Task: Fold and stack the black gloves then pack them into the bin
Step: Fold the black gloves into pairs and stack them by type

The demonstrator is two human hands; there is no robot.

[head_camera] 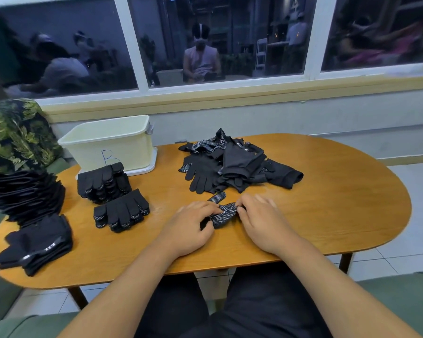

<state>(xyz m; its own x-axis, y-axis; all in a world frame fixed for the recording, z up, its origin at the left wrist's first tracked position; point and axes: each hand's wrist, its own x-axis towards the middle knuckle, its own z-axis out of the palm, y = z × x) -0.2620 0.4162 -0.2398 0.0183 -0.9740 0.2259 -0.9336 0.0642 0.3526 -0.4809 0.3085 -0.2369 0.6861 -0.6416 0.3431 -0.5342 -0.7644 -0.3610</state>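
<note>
Now both hands pinch glove — tabletop.

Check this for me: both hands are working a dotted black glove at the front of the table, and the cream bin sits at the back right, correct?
Not quite. The head view shows the cream bin at the table's back left, not back right. The rest holds: the left hand and right hand are working a dotted black glove at the front.

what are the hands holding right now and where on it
Both hands are on one black dotted glove lying on the table. The left hand presses its near left part; the right hand pinches its right end with the fingers.
</note>
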